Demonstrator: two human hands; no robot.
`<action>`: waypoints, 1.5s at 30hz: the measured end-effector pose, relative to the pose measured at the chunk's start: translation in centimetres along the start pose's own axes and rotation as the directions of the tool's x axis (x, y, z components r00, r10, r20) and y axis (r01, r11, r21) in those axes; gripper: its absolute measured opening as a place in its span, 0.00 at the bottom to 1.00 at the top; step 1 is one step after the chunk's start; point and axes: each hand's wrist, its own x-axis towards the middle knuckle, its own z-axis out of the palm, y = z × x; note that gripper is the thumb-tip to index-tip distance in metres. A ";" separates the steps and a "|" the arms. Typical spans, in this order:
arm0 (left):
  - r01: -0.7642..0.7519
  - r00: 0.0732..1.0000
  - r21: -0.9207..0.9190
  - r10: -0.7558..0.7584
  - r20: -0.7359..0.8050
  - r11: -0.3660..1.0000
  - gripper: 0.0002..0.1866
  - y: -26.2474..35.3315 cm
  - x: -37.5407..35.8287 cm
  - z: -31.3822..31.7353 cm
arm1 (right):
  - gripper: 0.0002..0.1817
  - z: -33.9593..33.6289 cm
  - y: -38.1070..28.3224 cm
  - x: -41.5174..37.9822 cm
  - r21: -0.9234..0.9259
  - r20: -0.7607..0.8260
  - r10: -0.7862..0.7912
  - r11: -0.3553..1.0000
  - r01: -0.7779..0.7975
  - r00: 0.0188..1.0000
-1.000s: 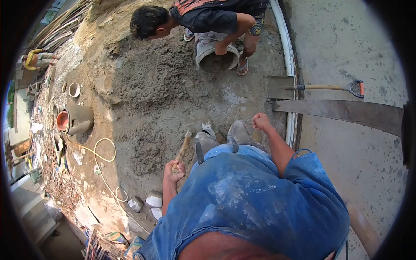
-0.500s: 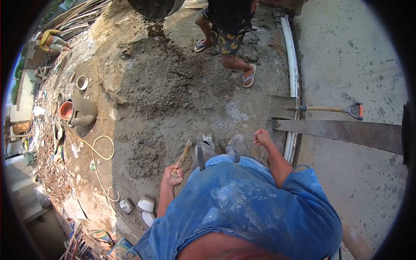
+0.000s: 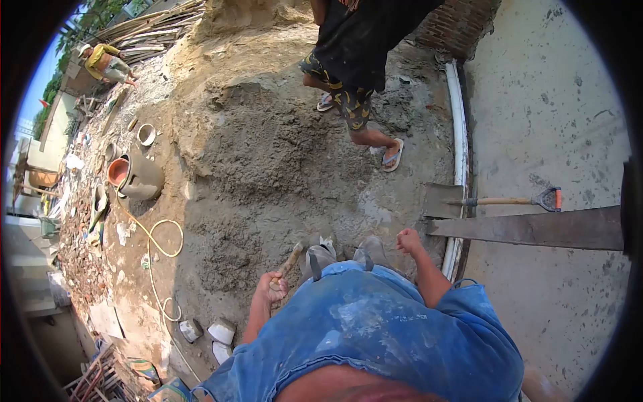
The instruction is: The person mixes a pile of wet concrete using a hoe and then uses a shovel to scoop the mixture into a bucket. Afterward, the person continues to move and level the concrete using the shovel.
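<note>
Left hand (image 3: 273, 287) on a wooden handle (image 3: 290, 262), right hand (image 3: 406, 241) just balled up
From where I stood, the left fingers were wrapped snug around the handle, which slanted forward beside the left leg (image 3: 320, 256), while the right was curled into a fist over by the shovel (image 3: 499, 201) lying on the right. Farther out sat a big heap of gray cement (image 3: 268, 144), with another person (image 3: 348, 50) in sandals to its right and a bucket (image 3: 145, 179) off left.

Bright daylight pours over the pale, rubble-strewn ground (image 3: 84, 251) at left, soft shade blankets the grey, lumpy mortar heap (image 3: 268, 154), and fisheye distortion bends the edges toward black, rounded corners.
</note>
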 end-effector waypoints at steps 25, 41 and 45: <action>0.199 0.976 0.610 -0.099 -0.194 0.767 0.05 -3.8 -3.2 9.9 | 0.02 -1.7 9.8 -1.8 0.158 -0.111 0.112 0.983 -0.094 0.987; 0.060 0.986 0.908 -0.115 -0.117 -0.414 0.08 -13.0 3.0 25.9 | 0.14 1.7 5.2 -6.3 0.677 0.161 0.311 0.656 -0.334 0.937; 0.052 0.965 0.916 -0.216 -0.149 -0.398 0.10 -18.1 6.6 28.1 | 0.16 2.4 3.9 -4.7 0.930 0.302 0.097 0.187 -0.315 0.948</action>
